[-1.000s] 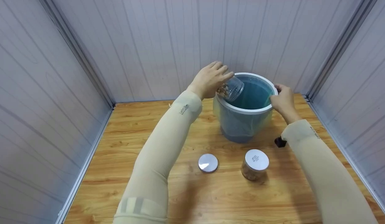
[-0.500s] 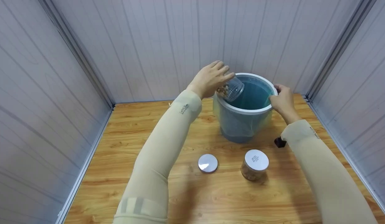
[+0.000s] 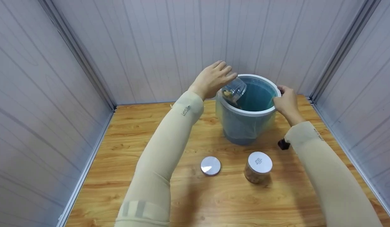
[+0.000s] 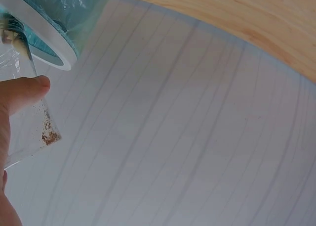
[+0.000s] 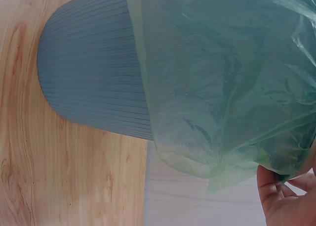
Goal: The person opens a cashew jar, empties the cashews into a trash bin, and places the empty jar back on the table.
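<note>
My left hand (image 3: pixel 214 78) grips a clear jar (image 3: pixel 237 88), tipped with its mouth over the bin's left side. Light brown pieces lie near the mouth. In the left wrist view, brown crumbs (image 4: pixel 50 136) cling inside the jar's base, and the thumb presses on its side. The blue-grey trash bin (image 3: pixel 237 127) has a white rim (image 3: pixel 251 113) and a greenish bag (image 5: pixel 222 97) folded over it. At the right, my right hand (image 3: pixel 288 101) pinches the rim and bag between thumb and fingers. The bin's bottom is hidden.
On the wooden table (image 3: pixel 144 132) lie a round white lid (image 3: pixel 210 165) and, to its right, an upright white-lidded jar (image 3: pixel 259 167) with brown contents. A small black object (image 3: pixel 283 144) is by the right sleeve. Pale panel walls (image 3: pixel 151 47) surround the table.
The pieces inside the tilted jar have slid toward its mouth, some spilling at the bin's edge. Both hands stay almost where they were.
</note>
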